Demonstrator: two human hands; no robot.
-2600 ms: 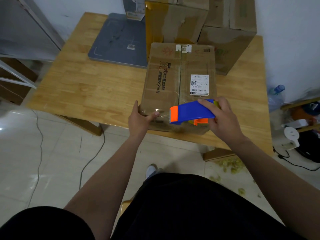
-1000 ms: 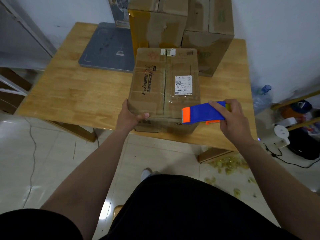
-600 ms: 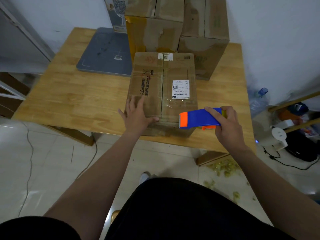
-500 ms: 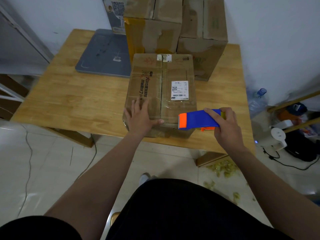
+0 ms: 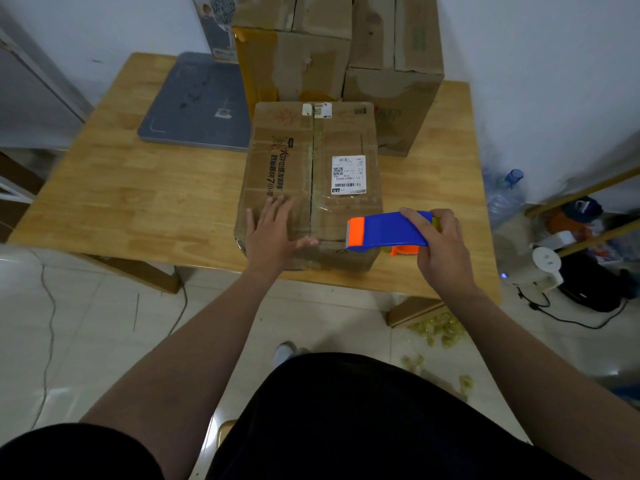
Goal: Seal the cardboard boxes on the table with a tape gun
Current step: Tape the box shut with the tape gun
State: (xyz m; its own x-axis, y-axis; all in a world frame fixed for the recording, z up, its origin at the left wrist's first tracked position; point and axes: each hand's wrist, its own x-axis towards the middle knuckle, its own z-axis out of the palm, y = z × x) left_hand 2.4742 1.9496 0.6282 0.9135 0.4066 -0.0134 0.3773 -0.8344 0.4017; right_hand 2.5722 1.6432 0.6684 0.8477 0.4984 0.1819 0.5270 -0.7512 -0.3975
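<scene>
**Left palm flat on the lid, tape gun waiting at the near right edge**

Since the earlier frames my left hand [image 5: 275, 233] has come off the near left corner of the box and now lies flat on top, fingers spread and closing on nothing. I judge it is pressing the left flap down so the lid stays level for taping. My right hand [image 5: 441, 249] is wrapped firmly around the handle of the blue and orange tape gun [image 5: 386, 232], whose orange toothed nose points left, just right of the centre seam at the near edge. That looks like a pause between strips.

The cardboard box [image 5: 311, 174] sits at the near edge of the wooden table [image 5: 138, 195], flaps shut; clear glossy tape seems to run along its seam, and a white shipping label [image 5: 348, 174] sits on the right flap. What it holds I cannot tell. Two taller cartons [image 5: 346, 53] stand closed at the far side, contents also hidden, beside a grey flat scale [image 5: 197, 102] at far left.
</scene>
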